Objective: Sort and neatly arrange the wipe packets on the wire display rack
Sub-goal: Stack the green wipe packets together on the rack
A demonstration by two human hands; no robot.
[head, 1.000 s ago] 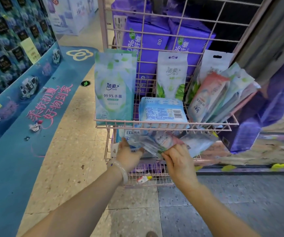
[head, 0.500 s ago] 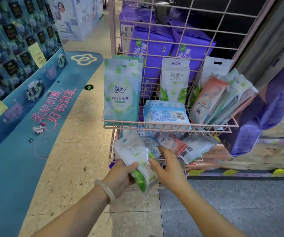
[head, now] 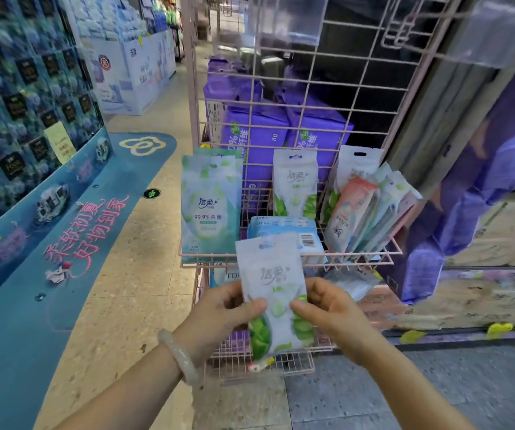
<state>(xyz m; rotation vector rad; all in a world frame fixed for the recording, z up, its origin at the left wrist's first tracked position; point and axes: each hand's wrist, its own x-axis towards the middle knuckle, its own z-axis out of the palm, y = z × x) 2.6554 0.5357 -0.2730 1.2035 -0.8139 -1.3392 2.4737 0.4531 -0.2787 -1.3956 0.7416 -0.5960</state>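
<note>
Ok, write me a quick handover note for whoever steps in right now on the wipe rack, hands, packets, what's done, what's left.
Left hand and right hand: both grip one white packet with green leaves, held upright in front of the pink wire rack.
Upper shelf: large green packet upright at left, matching white packet at the back, blue pack lying flat in the middle, leaning row of mixed packets at right.
Lower shelf: loose packets remain jumbled.
Left: place the held packet, probably with its match, then tidy the rest.

Both forearms extended forward, converging. Left hand (head: 218,308) and right hand (head: 330,305) raised side by side, thumbs pinched inward, fingers curled behind.
</note>
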